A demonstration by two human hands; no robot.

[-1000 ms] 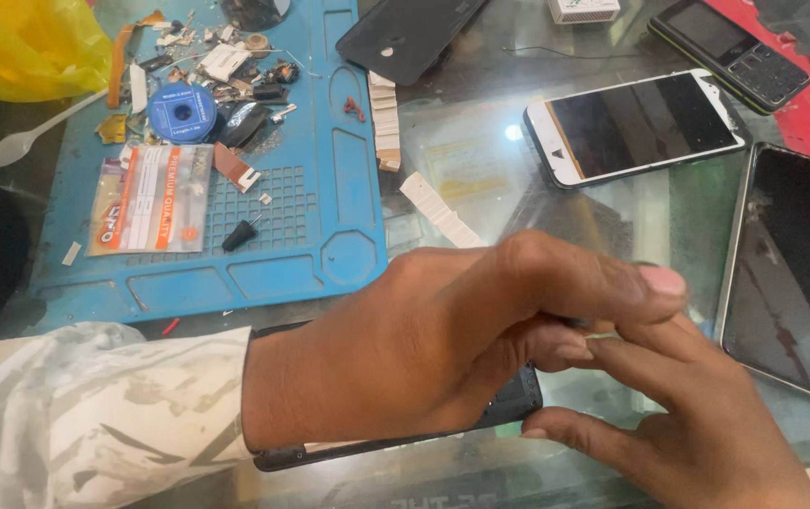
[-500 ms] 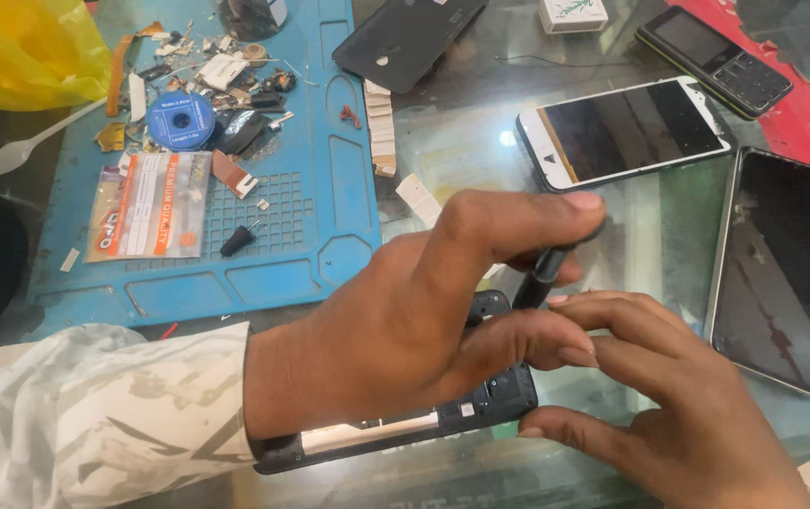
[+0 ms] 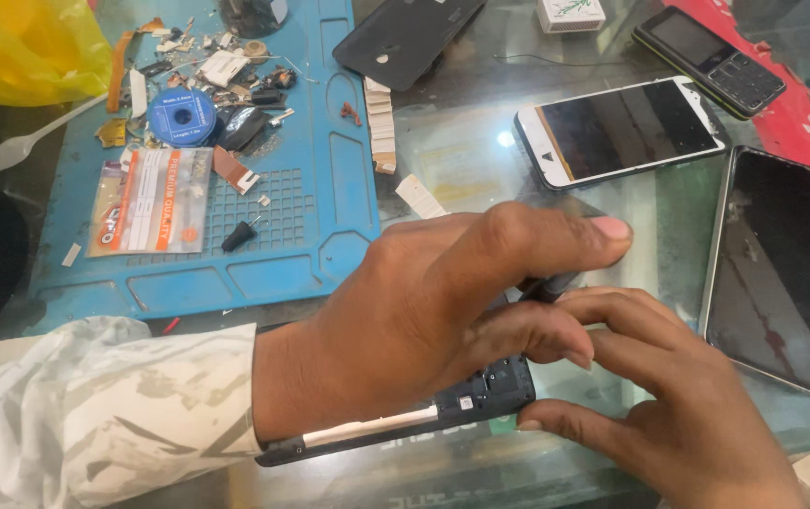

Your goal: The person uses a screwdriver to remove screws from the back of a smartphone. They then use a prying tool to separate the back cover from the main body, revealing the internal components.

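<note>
Though half hidden under the left hand [image 3: 442, 320], opened phone [image 3: 424, 426] lies at 6 o'clock near the glass worktop's [image 3: 480, 160] front edge, inner frame up. Left hand curled shut around a dark tool [image 3: 548, 287], thumb stretched to 2 o'clock. Right hand [image 3: 678, 405], at 4 o'clock, pinches the phone's end between thumb and bent fingers. Since a second ago: more of the frame uncovered, tool tilted lower between the fingers, so probably working into the body now. Close at 3 o'clock, large black phone [image 3: 777, 264]. At 10 o'clock, blue repair mat [image 3: 329, 188], edge just beside the wrist. Bare glass only toward 12, short of the white-fronted phone [image 3: 626, 127].
</note>
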